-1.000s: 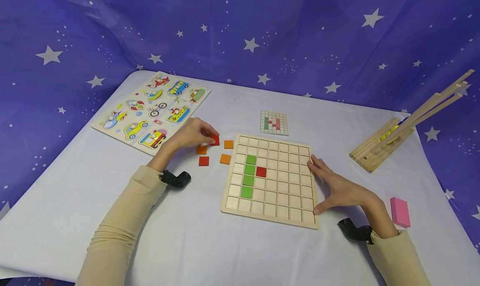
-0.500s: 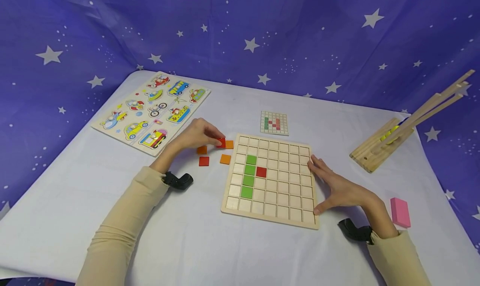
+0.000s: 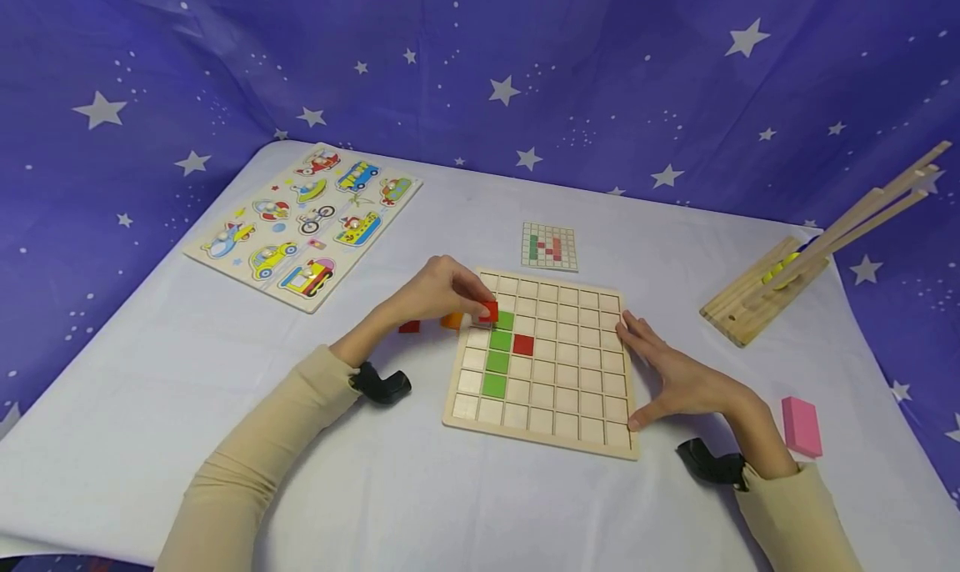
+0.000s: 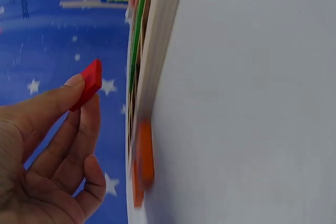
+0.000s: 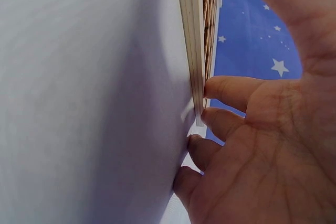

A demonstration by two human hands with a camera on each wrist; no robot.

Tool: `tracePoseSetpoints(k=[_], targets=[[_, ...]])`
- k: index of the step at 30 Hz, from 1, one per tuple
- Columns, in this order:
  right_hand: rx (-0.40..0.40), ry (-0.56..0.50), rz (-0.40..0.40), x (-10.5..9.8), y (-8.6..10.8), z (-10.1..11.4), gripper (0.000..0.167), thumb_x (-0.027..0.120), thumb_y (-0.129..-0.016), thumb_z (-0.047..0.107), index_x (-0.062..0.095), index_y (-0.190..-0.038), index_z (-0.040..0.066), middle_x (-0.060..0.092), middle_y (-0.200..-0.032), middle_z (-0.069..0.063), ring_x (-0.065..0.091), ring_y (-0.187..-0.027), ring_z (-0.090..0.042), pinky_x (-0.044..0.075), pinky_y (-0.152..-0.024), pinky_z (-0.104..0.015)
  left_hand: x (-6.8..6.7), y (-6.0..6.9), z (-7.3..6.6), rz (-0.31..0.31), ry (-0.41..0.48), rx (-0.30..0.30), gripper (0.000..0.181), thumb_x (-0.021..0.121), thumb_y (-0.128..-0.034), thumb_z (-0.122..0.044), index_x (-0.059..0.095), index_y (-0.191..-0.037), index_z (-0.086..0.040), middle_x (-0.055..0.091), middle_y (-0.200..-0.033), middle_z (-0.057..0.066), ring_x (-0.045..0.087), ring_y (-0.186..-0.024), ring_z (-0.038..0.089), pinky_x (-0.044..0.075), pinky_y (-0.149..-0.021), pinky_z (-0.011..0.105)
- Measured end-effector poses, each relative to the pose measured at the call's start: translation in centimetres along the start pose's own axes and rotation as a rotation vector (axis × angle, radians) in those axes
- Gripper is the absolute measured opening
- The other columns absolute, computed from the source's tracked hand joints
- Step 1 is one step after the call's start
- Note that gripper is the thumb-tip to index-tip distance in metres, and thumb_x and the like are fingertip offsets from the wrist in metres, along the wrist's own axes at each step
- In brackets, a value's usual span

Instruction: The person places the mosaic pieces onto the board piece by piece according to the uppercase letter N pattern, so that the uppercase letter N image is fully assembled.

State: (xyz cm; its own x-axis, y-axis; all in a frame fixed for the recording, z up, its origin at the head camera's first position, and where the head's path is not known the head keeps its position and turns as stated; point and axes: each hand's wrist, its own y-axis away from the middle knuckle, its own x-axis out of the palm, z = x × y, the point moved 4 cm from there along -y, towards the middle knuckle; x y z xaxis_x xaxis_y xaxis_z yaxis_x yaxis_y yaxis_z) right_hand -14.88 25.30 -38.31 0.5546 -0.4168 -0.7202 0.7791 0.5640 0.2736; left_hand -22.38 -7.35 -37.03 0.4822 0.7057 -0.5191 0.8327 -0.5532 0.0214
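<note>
My left hand (image 3: 444,293) pinches a red square tile (image 3: 490,311) between thumb and fingers, above the left side of a wooden grid board (image 3: 577,380). In the left wrist view the red tile (image 4: 93,80) is tilted, held by its edges and apart from the board. The board bears a column of green tiles (image 3: 497,361), with one red tile (image 3: 523,345) beside it. My right hand (image 3: 682,380) touches the board's right edge with spread fingers and thumb. Left of the board, an orange tile (image 3: 452,320) and a red one (image 3: 409,327) show partly behind my left hand.
A small patterned grid card (image 3: 550,247) lies behind the board. At back left is a vehicle puzzle board (image 3: 303,222). A wooden stand with rods (image 3: 750,301) is at the right, and a pink block (image 3: 802,426) lies beside my right wrist.
My left hand has carried the red tile rightward, past the loose orange tiles, to above the board's left side. My right hand and the board have stayed in place.
</note>
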Motion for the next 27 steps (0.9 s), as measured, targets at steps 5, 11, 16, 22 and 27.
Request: tracePoseSetpoints(k=[5, 11, 16, 22, 27], targets=[[-0.001, -0.002, -0.002, -0.1, 0.1, 0.0, 0.130, 0.091, -0.057, 0.038, 0.011, -0.153, -0.001, -0.010, -0.162, -0.015, -0.010, -0.145, -0.047, 0.006, -0.108, -0.071, 2.2, -0.4, -1.7, 0.046, 0.027, 0.051, 0.016, 0.078, -0.0790, -0.013, 0.077, -0.095, -0.010, 0.076, -0.088, 0.001, 0.070, -0.081, 0.008, 0.053, -0.079, 0.025], [-0.003, -0.004, -0.003, 0.0, 0.0, -0.1, 0.131, 0.091, -0.057, 0.038, 0.011, -0.153, -0.001, -0.010, -0.162, -0.015, -0.011, -0.145, -0.047, 0.005, -0.107, -0.072, 4.5, -1.0, -2.9, 0.102, 0.004, 0.068, 0.013, 0.079, -0.0788, -0.015, 0.078, -0.091, -0.012, 0.076, -0.083, -0.002, 0.069, -0.077, 0.004, 0.052, -0.075, 0.021], [-0.003, -0.001, -0.004, 0.0, 0.0, -0.1, 0.131, 0.091, -0.057, 0.039, 0.011, -0.153, -0.001, -0.010, -0.162, -0.016, -0.010, -0.145, -0.047, 0.005, -0.107, -0.072, 5.7, -1.4, -3.5, 0.132, -0.013, 0.054, 0.012, 0.080, -0.0782, -0.016, 0.078, -0.089, -0.013, 0.075, -0.080, -0.003, 0.068, -0.073, 0.003, 0.049, -0.069, 0.020], [0.002, 0.006, -0.006, -0.1, 0.1, -0.2, 0.131, 0.091, -0.057, 0.039, 0.011, -0.153, 0.000, -0.010, -0.162, -0.015, -0.010, -0.145, -0.046, 0.006, -0.107, -0.072, 6.1, -1.3, -3.8, 0.154, -0.015, 0.041, 0.010, 0.079, -0.0781, -0.013, 0.078, -0.088, -0.012, 0.075, -0.079, -0.002, 0.068, -0.071, 0.003, 0.049, -0.067, 0.020], [0.003, 0.003, -0.009, 0.0, 0.0, -0.2, 0.130, 0.091, -0.057, 0.038, 0.012, -0.153, 0.001, -0.009, -0.162, -0.014, -0.010, -0.145, -0.046, 0.006, -0.107, -0.072, 6.3, -1.0, -4.7, 0.196, 0.003, 0.032, 0.010, 0.079, -0.0783, -0.012, 0.077, -0.088, -0.010, 0.075, -0.079, -0.001, 0.069, -0.070, 0.006, 0.052, -0.068, 0.021]])
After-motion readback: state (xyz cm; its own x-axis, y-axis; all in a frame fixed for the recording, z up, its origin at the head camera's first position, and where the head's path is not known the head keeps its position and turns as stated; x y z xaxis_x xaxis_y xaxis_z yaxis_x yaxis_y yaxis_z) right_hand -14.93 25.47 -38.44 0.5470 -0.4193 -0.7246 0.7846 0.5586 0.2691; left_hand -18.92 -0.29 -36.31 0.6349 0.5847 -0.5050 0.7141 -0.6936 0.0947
